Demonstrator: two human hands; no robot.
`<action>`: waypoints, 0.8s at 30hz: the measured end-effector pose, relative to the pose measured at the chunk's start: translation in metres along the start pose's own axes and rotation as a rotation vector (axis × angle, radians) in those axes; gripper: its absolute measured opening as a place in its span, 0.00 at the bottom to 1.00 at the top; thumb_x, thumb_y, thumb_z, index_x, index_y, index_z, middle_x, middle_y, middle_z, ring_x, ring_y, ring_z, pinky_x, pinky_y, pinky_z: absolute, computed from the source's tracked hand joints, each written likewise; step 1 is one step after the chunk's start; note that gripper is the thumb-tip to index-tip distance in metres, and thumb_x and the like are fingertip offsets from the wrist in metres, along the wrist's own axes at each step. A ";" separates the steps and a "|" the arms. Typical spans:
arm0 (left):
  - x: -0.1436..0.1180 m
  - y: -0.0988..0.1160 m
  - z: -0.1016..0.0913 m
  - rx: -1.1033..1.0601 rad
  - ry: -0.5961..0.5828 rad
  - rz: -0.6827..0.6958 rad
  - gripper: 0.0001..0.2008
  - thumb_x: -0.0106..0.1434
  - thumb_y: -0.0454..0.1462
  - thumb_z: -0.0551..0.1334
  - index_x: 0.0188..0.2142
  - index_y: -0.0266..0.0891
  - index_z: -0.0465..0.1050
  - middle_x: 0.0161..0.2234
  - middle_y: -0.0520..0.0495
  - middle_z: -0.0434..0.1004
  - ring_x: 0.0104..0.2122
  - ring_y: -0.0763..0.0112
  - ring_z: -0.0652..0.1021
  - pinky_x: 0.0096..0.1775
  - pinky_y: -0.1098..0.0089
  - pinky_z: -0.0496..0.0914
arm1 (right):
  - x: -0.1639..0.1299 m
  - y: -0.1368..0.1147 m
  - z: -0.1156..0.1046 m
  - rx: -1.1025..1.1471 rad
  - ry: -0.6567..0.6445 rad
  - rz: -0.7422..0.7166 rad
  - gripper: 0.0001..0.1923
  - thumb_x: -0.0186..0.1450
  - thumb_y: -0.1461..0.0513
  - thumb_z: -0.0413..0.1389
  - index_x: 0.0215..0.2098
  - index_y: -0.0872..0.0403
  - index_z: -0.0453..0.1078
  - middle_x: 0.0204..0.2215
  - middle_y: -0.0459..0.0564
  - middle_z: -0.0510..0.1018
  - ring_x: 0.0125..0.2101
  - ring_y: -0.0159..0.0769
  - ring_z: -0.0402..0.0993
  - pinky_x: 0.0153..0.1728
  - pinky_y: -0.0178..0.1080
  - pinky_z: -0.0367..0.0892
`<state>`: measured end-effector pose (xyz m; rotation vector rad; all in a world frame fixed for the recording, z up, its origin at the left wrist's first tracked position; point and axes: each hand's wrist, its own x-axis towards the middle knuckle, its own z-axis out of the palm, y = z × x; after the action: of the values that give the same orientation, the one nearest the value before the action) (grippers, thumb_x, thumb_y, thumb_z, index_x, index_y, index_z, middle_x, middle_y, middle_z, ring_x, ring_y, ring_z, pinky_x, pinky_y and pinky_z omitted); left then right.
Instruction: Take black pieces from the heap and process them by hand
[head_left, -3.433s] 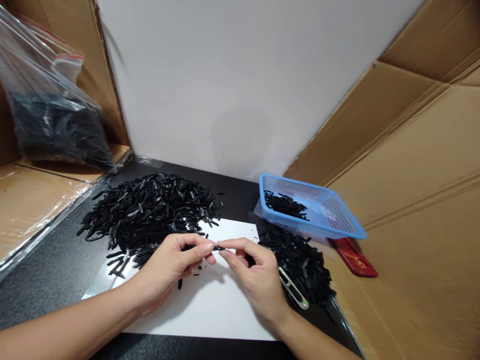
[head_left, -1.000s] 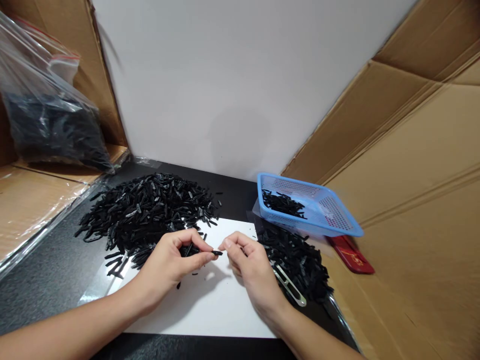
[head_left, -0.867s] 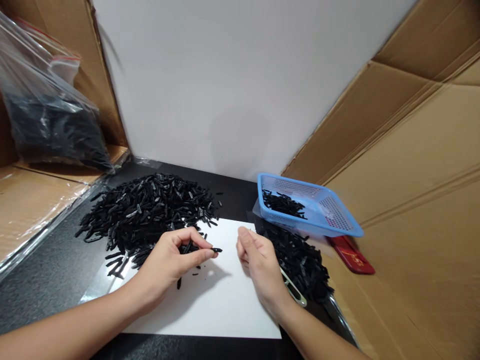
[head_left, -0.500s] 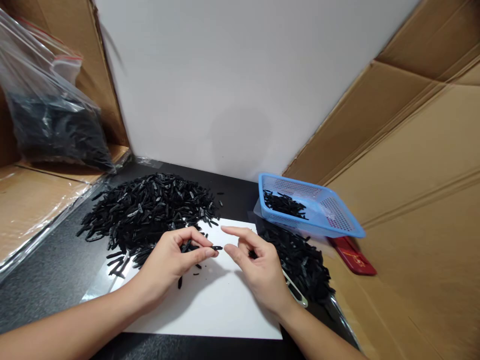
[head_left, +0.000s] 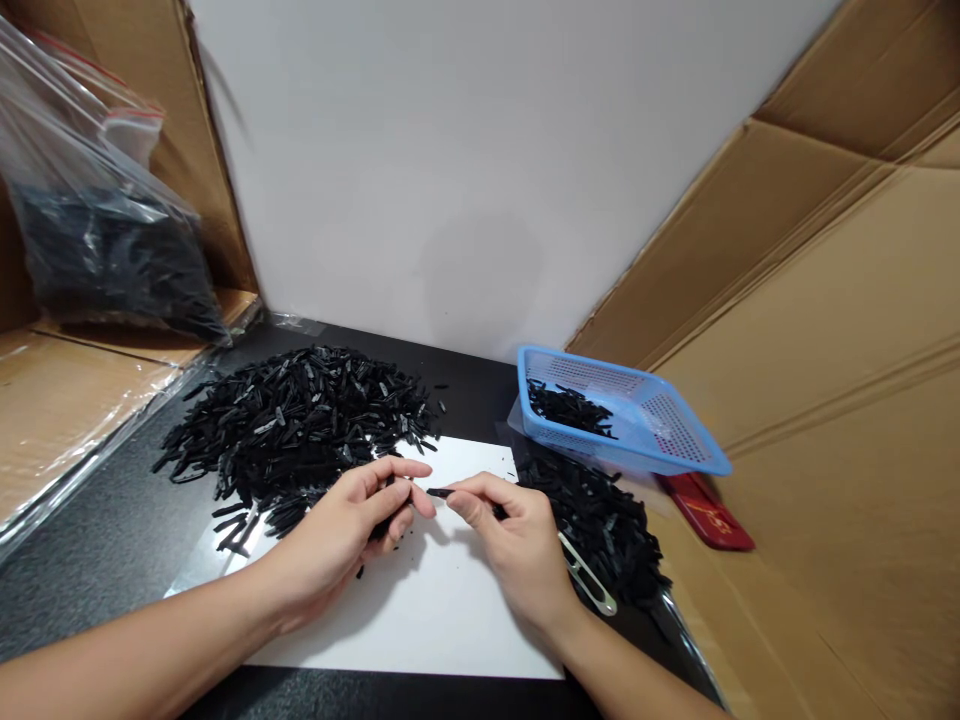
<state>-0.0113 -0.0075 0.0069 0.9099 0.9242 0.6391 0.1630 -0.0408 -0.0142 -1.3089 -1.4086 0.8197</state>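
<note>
Over the white sheet [head_left: 457,615], my right hand [head_left: 517,535] pinches one thin black strip [head_left: 437,492] between thumb and fingertips. Its other fingers curl round more dark pieces, only partly showing. My left hand [head_left: 341,535] is cupped round several black strips [head_left: 384,522], its fingertips close to the pinched strip. Just behind the left hand lies a large heap of black strips [head_left: 300,415], which spreads onto the sheet. Beyond the right hand is a second heap of dark pieces [head_left: 607,525].
A blue perforated basket [head_left: 682,430] holds some black pieces at the back right. A pale long-handled tool [head_left: 592,580] lies by the right heap, and a red packet [head_left: 705,512] farther right. A clear bag [head_left: 112,240] of dark material rests at left against cardboard [head_left: 840,400] and a white wall [head_left: 487,150].
The strip that stuck out from my left fingertips is now in my right hand, whose thumb and finger have closed. My left fingers have loosened and turned.
</note>
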 end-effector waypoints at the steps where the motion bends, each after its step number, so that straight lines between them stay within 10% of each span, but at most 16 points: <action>1: 0.000 -0.001 0.000 0.002 -0.011 0.008 0.11 0.63 0.42 0.62 0.43 0.40 0.70 0.28 0.54 0.73 0.22 0.78 0.59 0.24 0.74 0.49 | 0.000 0.001 0.000 0.003 -0.005 0.001 0.13 0.62 0.55 0.60 0.25 0.53 0.79 0.17 0.44 0.72 0.19 0.32 0.60 0.23 0.35 0.55; 8: 0.000 -0.001 -0.001 0.086 -0.064 0.080 0.17 0.66 0.49 0.59 0.29 0.39 0.66 0.19 0.58 0.66 0.19 0.78 0.55 0.22 0.73 0.47 | 0.000 0.001 -0.001 0.035 -0.006 0.034 0.13 0.62 0.54 0.60 0.25 0.54 0.77 0.18 0.44 0.72 0.21 0.33 0.61 0.24 0.36 0.56; 24: -0.005 0.005 0.002 -0.050 -0.045 -0.023 0.12 0.66 0.40 0.56 0.47 0.40 0.67 0.23 0.55 0.71 0.19 0.78 0.59 0.23 0.73 0.48 | 0.003 -0.001 0.004 0.630 -0.159 0.395 0.18 0.63 0.52 0.55 0.22 0.53 0.61 0.17 0.40 0.67 0.14 0.24 0.43 0.15 0.31 0.40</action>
<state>-0.0125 -0.0100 0.0135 0.8648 0.8740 0.6177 0.1590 -0.0370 -0.0137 -1.0411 -0.8899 1.5168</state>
